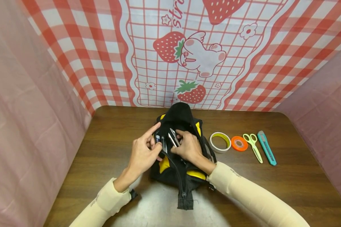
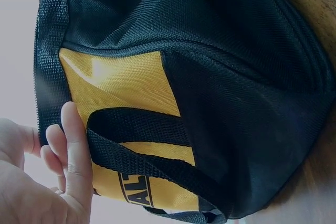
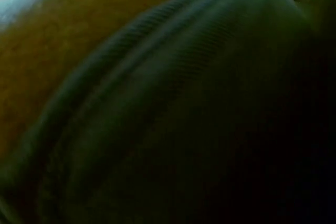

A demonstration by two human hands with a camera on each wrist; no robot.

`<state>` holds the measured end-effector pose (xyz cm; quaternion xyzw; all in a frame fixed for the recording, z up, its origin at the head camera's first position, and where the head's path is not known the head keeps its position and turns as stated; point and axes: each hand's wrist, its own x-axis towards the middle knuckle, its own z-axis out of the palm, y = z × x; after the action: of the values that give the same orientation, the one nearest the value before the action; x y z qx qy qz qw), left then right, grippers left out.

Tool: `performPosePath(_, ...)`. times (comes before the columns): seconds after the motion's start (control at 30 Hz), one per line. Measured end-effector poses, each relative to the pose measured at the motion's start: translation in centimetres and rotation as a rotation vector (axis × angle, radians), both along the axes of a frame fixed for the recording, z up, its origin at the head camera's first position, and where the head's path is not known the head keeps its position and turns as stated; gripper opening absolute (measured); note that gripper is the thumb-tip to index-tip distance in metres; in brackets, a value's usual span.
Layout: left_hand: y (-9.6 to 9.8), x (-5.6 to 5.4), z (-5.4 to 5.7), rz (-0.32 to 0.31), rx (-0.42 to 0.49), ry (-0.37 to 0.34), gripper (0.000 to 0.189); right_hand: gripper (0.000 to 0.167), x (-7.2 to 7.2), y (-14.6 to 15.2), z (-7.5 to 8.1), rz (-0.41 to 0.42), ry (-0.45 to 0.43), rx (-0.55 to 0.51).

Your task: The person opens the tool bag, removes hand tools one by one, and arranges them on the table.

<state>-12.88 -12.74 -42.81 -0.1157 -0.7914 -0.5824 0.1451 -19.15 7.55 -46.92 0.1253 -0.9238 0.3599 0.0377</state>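
Note:
A black and yellow zip tool bag [image 1: 166, 165] lies on the table with its mouth open. At the left rim, my left hand [image 1: 144, 150] pinches the bag's edge between thumb and curled fingers, its index finger pointing out straight. The left wrist view shows those fingers [image 2: 79, 166] against the yellow side panel, beside a black webbing loop [image 2: 142, 124]. Inside the mouth, my right hand [image 1: 191, 146] grips a slim silver-and-black metal tool [image 1: 173, 137]; its exact kind is unclear. Further narrow metal items [image 1: 164, 144] sit in the bag by the left rim. Dark, blurred fabric fills the right wrist view.
Right of the bag, a white tape roll [image 1: 213, 145], an orange tape roll [image 1: 239, 143], light green scissors [image 1: 254, 147] and a teal box cutter [image 1: 267, 148] lie in a row on the wooden table [image 1: 108, 145]. A checked strawberry cloth [image 1: 102, 63] hangs behind.

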Motion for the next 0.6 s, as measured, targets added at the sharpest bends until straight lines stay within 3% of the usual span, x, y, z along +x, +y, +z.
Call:
performPosePath(0.4, 0.2, 0.1, 0.1, -0.008, 0.005, -0.015, 0.072, 0.066, 0.8, 1.2, 2.2, -0.009, 0.126, -0.078)
performPosePath(0.6, 0.3, 0.1, 0.1, -0.001, -0.015, -0.01, 0.073, 0.066, 1.7, 1.1, 3.8, -0.031, 0.174, -0.202)
